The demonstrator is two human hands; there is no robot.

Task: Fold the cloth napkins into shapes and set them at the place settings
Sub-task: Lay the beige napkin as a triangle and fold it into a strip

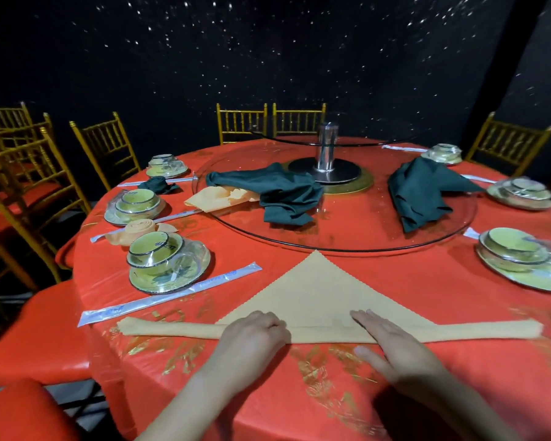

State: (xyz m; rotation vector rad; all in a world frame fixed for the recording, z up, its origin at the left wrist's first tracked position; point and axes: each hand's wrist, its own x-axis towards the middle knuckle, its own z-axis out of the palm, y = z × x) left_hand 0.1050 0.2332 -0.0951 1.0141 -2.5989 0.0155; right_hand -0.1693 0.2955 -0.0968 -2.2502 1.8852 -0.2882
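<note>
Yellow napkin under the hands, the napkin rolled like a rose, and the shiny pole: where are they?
yellow napkin [322,291], head view, middle of its flat triangle.
rose napkin [142,228], head view, top of its rolled spiral.
shiny pole [327,144], head view, middle of its shaft.

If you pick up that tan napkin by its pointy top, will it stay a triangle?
Probably not. The tan napkin lies flat and thin, so it would likely droop. Its rolled bottom edge may unroll, since only the left hand and right hand press it down. It looks light, being thin cloth.
</note>
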